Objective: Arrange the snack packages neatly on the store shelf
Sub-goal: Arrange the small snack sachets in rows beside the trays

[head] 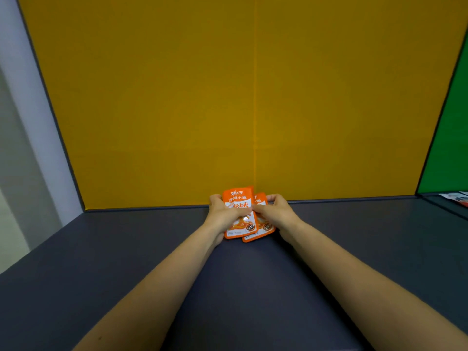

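1. The front packet [238, 198] is grasped by the left grip [222, 216], with the thumb laid across its face and the fingers curled round its left edge.
2. The rear packet [264, 226] is grasped by the right grip [276, 211] at its right edge. It is overlapped by the front packet and tilted a little to the right.
3. Both packets are held between the grips, near the back of the shelf [126, 249]. Whether their lower edges touch the shelf cannot be told.
4. Just beyond the grips the shelf is closed off by the yellow back panel [177, 97], which is met by the tops of the packets in this view.
5. Bare shelf is seen to the left of the left grip, up to a dark side edge, and more to the right of the right grip, up to the green panel [450, 135].
6. Open shelf is also seen on the near side of the grips, between the forearms.
7. Both forearms are stretched forward and drawn together toward the packets, with the wrists held low over the shelf.
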{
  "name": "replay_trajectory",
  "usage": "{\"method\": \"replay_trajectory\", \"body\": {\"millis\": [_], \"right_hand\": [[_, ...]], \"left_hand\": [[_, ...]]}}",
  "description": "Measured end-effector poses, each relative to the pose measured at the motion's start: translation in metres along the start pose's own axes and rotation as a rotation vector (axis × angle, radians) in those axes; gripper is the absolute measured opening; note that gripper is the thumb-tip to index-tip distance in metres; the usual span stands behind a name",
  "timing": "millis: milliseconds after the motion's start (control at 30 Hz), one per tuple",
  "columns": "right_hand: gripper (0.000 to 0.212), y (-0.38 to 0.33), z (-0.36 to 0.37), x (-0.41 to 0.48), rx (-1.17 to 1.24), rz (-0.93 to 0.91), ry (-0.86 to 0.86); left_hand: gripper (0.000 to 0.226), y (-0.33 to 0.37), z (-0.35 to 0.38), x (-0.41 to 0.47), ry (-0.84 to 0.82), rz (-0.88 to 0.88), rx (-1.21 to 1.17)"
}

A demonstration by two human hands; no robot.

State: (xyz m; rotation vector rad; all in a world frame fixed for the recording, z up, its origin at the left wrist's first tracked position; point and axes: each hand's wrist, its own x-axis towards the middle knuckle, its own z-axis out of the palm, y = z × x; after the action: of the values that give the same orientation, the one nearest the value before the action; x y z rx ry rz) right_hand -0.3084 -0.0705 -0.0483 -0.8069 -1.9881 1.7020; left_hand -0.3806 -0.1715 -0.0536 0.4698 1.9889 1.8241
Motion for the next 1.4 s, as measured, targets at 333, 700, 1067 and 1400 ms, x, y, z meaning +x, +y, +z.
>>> {"method": "replay_trajectory", "body": {"millis": [333,700,1067,1400], "right_hand": [[0.026,-0.001,-0.017,-0.031,0.129,-0.021,0.049],[0.018,0.003,-0.121,-0.088,0.093,-0.011,0.197],[0.007,0.037,-0.349,-0.167,0.046,0.035,0.420],[0.031,0.082,-0.538,-0.217,0.036,0.115,0.552]], "left_hand": [[0.029,0.015,-0.001,-0.018,-0.104,-0.045,-0.068],[0.029,0.036,0.080,-0.069,-0.226,-0.036,-0.082],[0.016,0.050,0.268,-0.147,-0.425,-0.020,-0.101],[0.009,0.050,0.430,-0.212,-0.564,-0.042,-0.115]]}}
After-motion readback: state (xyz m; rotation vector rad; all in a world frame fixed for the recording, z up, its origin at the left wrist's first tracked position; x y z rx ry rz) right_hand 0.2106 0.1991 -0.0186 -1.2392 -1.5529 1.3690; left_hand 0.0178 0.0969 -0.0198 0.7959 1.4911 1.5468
